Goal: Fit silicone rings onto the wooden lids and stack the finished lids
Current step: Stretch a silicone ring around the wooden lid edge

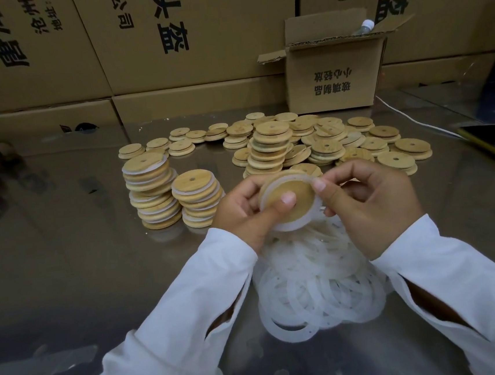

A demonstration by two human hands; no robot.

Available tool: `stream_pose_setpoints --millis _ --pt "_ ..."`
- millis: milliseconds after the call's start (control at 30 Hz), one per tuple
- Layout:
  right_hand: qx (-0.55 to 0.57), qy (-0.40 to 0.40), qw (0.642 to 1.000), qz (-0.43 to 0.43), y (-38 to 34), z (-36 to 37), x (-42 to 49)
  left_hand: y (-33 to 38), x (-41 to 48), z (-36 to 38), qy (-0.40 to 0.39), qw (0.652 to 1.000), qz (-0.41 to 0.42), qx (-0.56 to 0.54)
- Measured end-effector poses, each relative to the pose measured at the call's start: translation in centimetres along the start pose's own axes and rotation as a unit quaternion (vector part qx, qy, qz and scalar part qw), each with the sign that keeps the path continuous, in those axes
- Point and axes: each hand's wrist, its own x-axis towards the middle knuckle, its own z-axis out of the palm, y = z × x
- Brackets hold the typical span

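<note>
Above the heap of loose silicone rings (316,283), a wooden lid (297,196) with a white ring (286,226) partly round its edge is gripped by the left hand (243,215), thumb across its face, while the right hand (371,202) pinches the ring's rim, with two stacks of ringed lids (174,191) left and bare lids (320,141) behind on the shiny table (78,233).

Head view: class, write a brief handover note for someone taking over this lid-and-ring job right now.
Left hand: holds a wooden lid, thumb on its face.
Right hand: pinches the silicone ring at the lid's rim; it seems not fully seated.
Done: two finished stacks at the left.
Left to do: bare lids heaped behind the hands; loose rings piled beneath them.
</note>
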Motion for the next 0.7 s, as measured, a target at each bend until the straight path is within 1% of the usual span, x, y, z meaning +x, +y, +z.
stream_pose_setpoints --millis 67,133,467,567,700 --pt "-0.061 0.004 0.998 -0.032 0.08 -0.02 -0.06 -0.05 -0.15 0.05 -0.003 0.998 0.015 0.053" --pt "-0.108 0.005 0.992 -0.062 0.19 0.06 -0.21 -0.2 -0.24 0.16 0.002 0.997 0.021 0.077" --pt "-0.153 0.028 0.985 -0.072 0.71 0.56 -0.33 -0.15 -0.07 0.05 0.038 0.996 0.018 0.081" --pt "-0.146 0.031 0.987 -0.051 0.6 0.44 -0.14 -0.15 -0.07 0.01 0.044 0.996 0.017 0.079" --pt "-0.075 0.008 0.997 0.026 0.44 -0.11 0.41 0.01 -0.02 -0.04 0.049 0.995 0.02 0.087"
